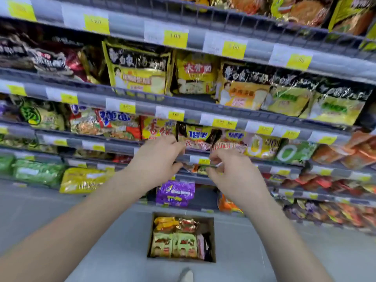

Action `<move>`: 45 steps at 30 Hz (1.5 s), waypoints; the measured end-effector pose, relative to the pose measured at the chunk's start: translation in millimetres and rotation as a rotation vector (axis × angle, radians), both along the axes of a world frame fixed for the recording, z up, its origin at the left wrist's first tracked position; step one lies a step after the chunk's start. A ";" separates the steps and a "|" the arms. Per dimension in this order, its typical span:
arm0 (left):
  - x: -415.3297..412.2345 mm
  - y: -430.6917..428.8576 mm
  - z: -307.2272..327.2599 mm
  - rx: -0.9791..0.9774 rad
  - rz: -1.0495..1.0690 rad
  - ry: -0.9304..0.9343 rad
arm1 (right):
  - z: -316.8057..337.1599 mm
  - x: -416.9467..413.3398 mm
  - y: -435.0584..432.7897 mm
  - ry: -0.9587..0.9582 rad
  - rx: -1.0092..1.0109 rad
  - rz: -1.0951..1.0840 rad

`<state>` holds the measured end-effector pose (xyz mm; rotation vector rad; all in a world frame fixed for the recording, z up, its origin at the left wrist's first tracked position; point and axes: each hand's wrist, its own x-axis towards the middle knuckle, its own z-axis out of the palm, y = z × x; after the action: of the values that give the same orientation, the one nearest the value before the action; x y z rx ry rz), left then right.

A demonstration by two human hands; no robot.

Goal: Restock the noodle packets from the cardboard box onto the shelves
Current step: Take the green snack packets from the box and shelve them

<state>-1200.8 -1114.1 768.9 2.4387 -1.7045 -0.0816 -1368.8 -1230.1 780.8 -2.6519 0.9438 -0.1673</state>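
Both arms reach to the middle shelves. My left hand (156, 157) has its fingers curled at the shelf edge (264, 165), touching the pink and black noodle packets (205, 140) on the shelf above it. My right hand (230, 171) pinches the edge of a noodle packet (200, 168) lying on the shelf just below that edge. On the floor below stands the open cardboard box (213, 237), holding several noodle packets (175, 243) in gold, green and pink wrappers.
Grey shelves with yellow price tags (176, 38) fill the view, stocked with many noodle packets. A purple packet (175, 193) sits on a low shelf above the box. The grey floor (61, 212) spreads left of the box. A shoe tip (186, 275) shows at the bottom.
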 end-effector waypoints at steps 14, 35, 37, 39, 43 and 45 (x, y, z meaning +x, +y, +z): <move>-36.6 14.6 -226.0 0.432 0.082 0.258 | -235.6 -30.3 4.1 0.215 0.421 -0.166; -53.1 8.3 -776.8 0.917 0.112 0.192 | -776.0 -34.8 -8.0 0.701 0.253 -0.113; -53.5 2.5 -796.1 0.971 0.104 0.176 | -797.8 -31.7 -8.6 0.734 0.244 -0.108; -52.5 -1.4 -810.3 1.009 0.083 0.172 | -810.2 -27.5 -9.7 0.776 0.222 -0.076; -47.9 3.2 -829.7 1.076 0.167 0.236 | -819.3 -27.8 -9.8 0.815 0.300 -0.084; -47.0 9.5 -837.1 1.116 0.246 0.291 | -825.6 -31.0 -9.5 0.830 0.360 -0.105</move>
<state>-1247.8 -1104.6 -68.2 3.0302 -1.3675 -1.6435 -1399.8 -1239.7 -44.8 -2.3083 1.1886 1.0475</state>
